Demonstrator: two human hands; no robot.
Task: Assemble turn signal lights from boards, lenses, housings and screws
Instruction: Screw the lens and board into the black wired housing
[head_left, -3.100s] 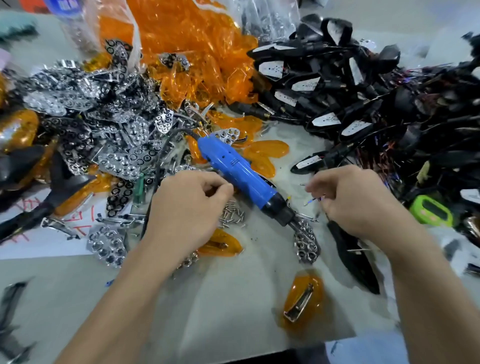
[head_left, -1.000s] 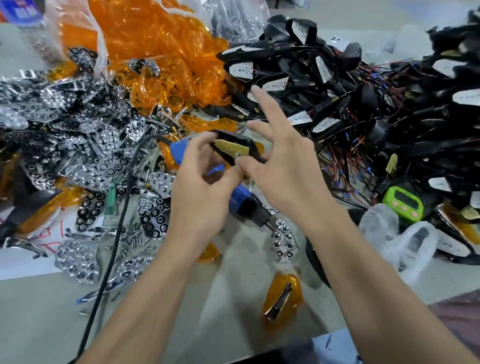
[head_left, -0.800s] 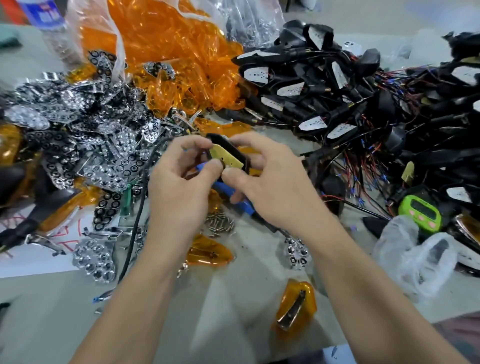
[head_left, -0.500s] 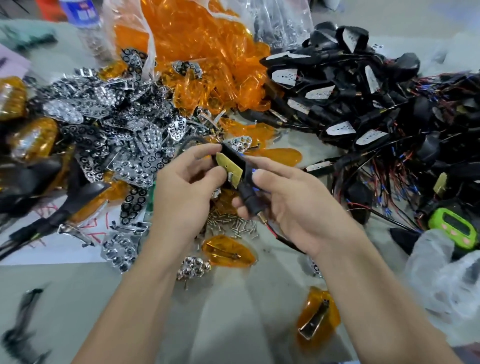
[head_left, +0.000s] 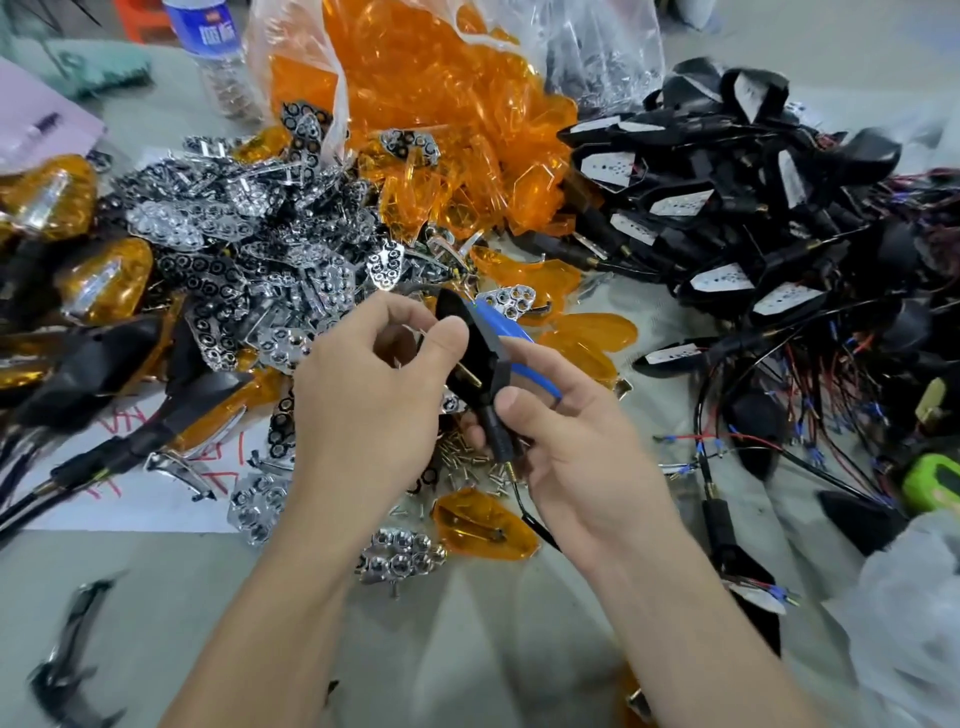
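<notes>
Both hands hold one black housing (head_left: 470, 358) above the table's middle. My left hand (head_left: 363, 410) pinches its pointed upper end between thumb and fingers. My right hand (head_left: 566, 447) grips its stem, from which a thin wire hangs down. A yellowish board shows inside the housing. Behind it lies the blue electric screwdriver (head_left: 511, 338). Loose screws (head_left: 467, 462) are scattered under my hands. An orange lens (head_left: 483, 527) and a chrome reflector (head_left: 400, 553) lie just below them.
Chrome reflectors (head_left: 228, 244) are heaped at the left, orange lenses (head_left: 441, 124) spill from a bag at the back, black wired housings (head_left: 753, 218) pile up at the right. Finished amber lights (head_left: 98, 275) sit far left. A water bottle (head_left: 218, 57) and a green timer (head_left: 932, 483) stand by.
I picked a black housing from the pile with my right hand, brought it to the middle and took it in both hands. It has turned so its board faces away more.
</notes>
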